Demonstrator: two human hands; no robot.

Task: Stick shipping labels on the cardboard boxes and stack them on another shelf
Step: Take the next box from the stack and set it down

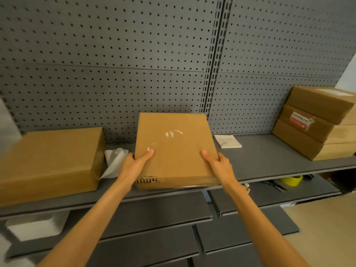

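I have a flat cardboard box (pixel 174 149) in front of me on the grey shelf (pixel 269 160), its near edge at the shelf's lip. My left hand (pixel 134 162) grips its near left corner, thumb lying on the top face and the other fingers curled out of sight around the side. My right hand (pixel 217 163) holds the near right corner the same way. The top of this box carries only some shiny tape smears; I see no shipping label on it, so it probably has yet to be labelled.

To my right, at the end of the same shelf, three boxes (pixel 316 120) sit stacked; the middle one shows a red-and-white sticker on its side, and the top one has something pale on its lid that I cannot read. I take these as the finished pile. To my left lies a bigger box (pixel 52 158) with no label showing, so at least two remain. A peeled backing sheet (pixel 113 160) lies between it and my box, and a small pad of labels (pixel 227 141) rests just beyond my right hand.
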